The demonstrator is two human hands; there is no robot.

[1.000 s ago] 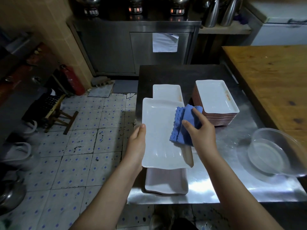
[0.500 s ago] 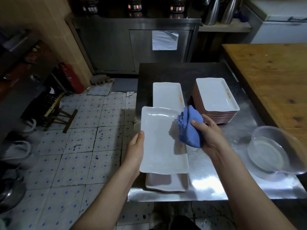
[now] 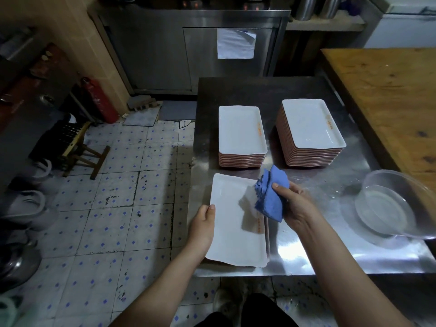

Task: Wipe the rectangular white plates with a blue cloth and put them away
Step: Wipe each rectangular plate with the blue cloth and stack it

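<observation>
Left hand [image 3: 204,228]: clamped on left rim of plate [image 3: 232,234].
Right hand [image 3: 295,206]: bunches blue cloth [image 3: 271,199].
Risk: one-sided hold — plate could tip off desk [image 3: 306,251].

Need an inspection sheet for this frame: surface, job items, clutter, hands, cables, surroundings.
Surface: steel table, shiny, glare near the front edge.
Job's things: held plate over lower plates at the front edge; left stack lower than right stack; blue cloth bunched at the held plate's right edge.
Clutter: clear bowl on the table's right side.
Grippers: left hand grips the held plate's left edge; right hand holds the blue cloth.
Cables: nothing seen.
Surroundings: wooden table at right; stool and fire extinguisher on the tiled floor at left.
</observation>
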